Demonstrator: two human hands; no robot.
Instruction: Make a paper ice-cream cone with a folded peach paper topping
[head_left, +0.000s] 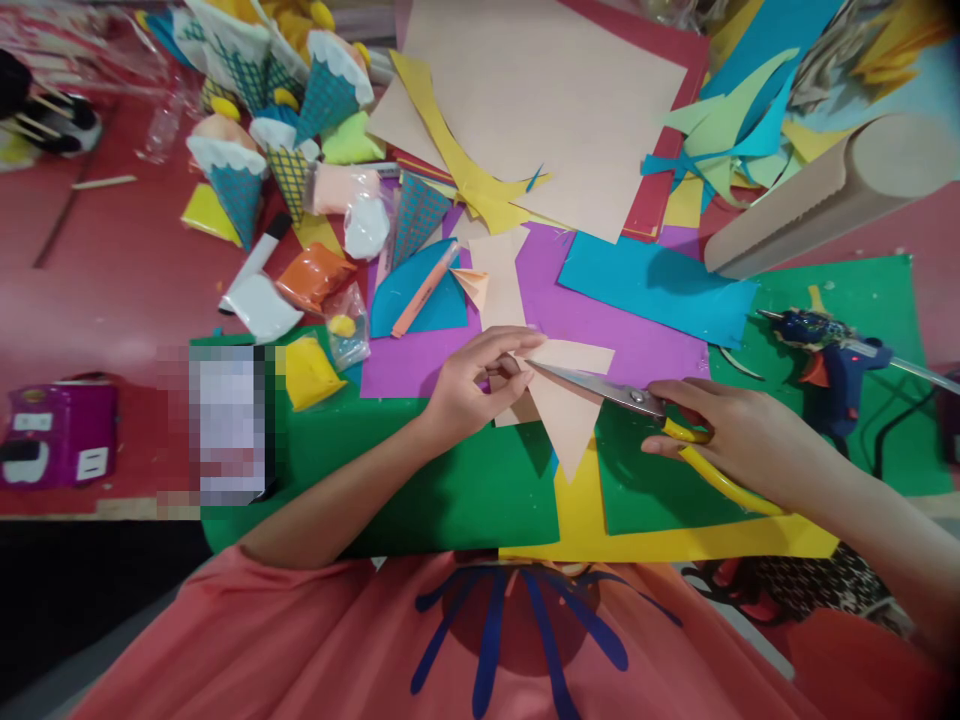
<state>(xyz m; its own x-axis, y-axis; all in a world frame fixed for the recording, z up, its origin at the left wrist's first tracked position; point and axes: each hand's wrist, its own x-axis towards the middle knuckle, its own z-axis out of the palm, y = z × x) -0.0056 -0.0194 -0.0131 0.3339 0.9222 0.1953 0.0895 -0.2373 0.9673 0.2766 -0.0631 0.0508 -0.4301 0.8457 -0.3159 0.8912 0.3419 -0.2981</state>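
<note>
A coral shirt (337, 640) lies nearest. Left hand (472, 385), fingertips together, pinches one peach triangle (574, 405); right hand (746, 430) curls around scissors (634, 396). Left, one clear bag (357, 347) holds one yellow lump (343, 326).

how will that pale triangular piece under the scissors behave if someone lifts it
The pale triangular piece looks thin, so it is probably light for its size. Its pointed lower end will likely flex more easily than its broad top. The scissors across it might snag it.
</note>
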